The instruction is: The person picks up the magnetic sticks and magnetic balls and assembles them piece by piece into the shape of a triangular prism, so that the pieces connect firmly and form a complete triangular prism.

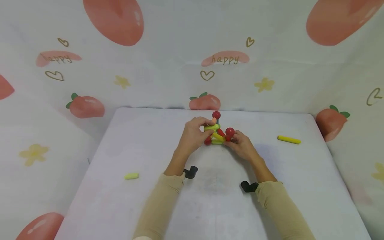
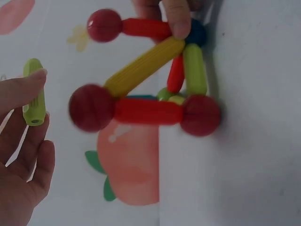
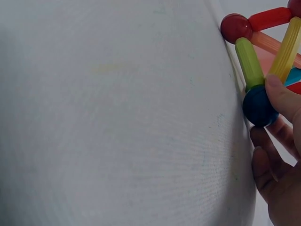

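One built structure of magnetic rods and balls stands near the far middle of a white table, between two hands. In the left wrist view it shows three red balls, one dark blue ball, three red rods, one yellow rod and at least one green rod; further pieces behind these are too hidden to count. The left hand lies against the left side of the structure with its fingers partly curled, and a separate light green rod sits at its fingertips in the left wrist view; whether it is pinched or merely touched cannot be told. The right hand pinches the structure at the dark blue ball, thumb on the yellow rod's end and fingers curled below. Two loose rods lie apart on the table: one light green piece near the left edge and one yellow rod well to the right. One black wrist mount shows at each sleeve cuff. The hands cover the lower sides of the structure in the head view. A white cloth printed with peaches, hearts, flowers and the word "happy" hangs behind and around the table.
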Motion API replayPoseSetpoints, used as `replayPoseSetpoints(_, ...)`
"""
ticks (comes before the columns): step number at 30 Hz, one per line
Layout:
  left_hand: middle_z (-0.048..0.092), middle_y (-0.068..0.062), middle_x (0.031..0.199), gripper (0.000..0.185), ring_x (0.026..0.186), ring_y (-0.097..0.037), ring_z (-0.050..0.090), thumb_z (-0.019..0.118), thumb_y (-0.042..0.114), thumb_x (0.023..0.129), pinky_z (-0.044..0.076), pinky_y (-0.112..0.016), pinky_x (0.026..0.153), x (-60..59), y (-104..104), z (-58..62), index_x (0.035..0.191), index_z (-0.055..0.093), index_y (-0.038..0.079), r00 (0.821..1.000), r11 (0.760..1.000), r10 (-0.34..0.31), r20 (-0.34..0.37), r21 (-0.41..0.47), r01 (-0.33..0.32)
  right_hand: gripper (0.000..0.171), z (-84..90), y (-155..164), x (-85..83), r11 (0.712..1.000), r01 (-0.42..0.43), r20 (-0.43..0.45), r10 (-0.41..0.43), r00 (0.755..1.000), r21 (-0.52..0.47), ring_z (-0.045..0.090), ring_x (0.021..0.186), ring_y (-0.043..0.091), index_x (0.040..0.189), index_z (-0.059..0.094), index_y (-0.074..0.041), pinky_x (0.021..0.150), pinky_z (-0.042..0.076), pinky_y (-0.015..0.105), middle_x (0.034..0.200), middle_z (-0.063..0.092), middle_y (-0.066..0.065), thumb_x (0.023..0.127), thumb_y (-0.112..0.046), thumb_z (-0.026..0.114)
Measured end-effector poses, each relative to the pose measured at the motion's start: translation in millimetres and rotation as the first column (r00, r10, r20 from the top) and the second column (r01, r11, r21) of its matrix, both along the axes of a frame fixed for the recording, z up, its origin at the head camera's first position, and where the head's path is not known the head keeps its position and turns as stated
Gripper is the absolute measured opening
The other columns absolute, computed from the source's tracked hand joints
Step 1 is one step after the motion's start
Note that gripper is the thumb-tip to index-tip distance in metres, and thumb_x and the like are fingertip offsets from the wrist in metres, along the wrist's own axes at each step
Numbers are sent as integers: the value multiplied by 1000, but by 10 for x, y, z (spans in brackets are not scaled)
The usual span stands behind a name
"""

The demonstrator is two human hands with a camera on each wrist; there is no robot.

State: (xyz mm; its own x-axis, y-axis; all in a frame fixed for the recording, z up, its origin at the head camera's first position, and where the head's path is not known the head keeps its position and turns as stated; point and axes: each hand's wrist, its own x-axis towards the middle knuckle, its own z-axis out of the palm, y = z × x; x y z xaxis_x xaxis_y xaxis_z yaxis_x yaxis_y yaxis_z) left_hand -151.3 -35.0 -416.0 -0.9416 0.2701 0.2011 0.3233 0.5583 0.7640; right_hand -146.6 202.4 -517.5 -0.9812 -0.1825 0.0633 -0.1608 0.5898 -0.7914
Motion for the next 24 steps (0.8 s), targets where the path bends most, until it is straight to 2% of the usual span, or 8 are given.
replayPoseSetpoints(8,74,5,103,26,95,-14,54,82,19,87,54,-21,75,-97,229,-104,112,77,18,999,998,-31,43,-61,33,24,0,-24,-2,1000,0,-4,0,1000,-6,64,103,29,109,75,-3,95,54,48,110,65,12,89,-16,79)
replayPoseSetpoints(15,75,5,103,26,95,-14,54,82,18,87,51,-21,74,-104,284,-148,112,77,18,998,994,-49,37,-98,53,24,-1,-12,-2,1000,-11,-4,11,1000,-13,65,106,30,110,75,-3,97,55,50,113,65,13,89,-15,79)
replayPoseSetpoints(18,76,5,102,25,94,-15,54,83,18,86,50,-23,76,-111,307,-167,111,77,18,999,991,-53,7,-127,53,24,-13,-1,-7,1000,-10,-15,10,1000,-6,65,107,30,110,75,-3,97,54,51,114,66,13,89,-16,79)
replayPoseSetpoints(21,78,4,101,24,93,-16,55,84,18,85,48,-30,83,-118,333,-184,109,79,18,996,982,-59,-59,-180,48,23,-21,5,-10,1000,-8,-24,8,1000,-11,65,106,30,108,75,-2,95,55,50,112,66,12,89,-15,79)
replayPoseSetpoints(24,78,5,100,24,96,-17,54,85,21,84,44,-38,90,-113,357,-190,108,81,22,990,962,-63,-128,-273,26,22,-26,7,-10,1000,-9,-26,8,1000,-19,66,103,28,107,75,-3,92,55,45,110,66,12,88,-14,80)
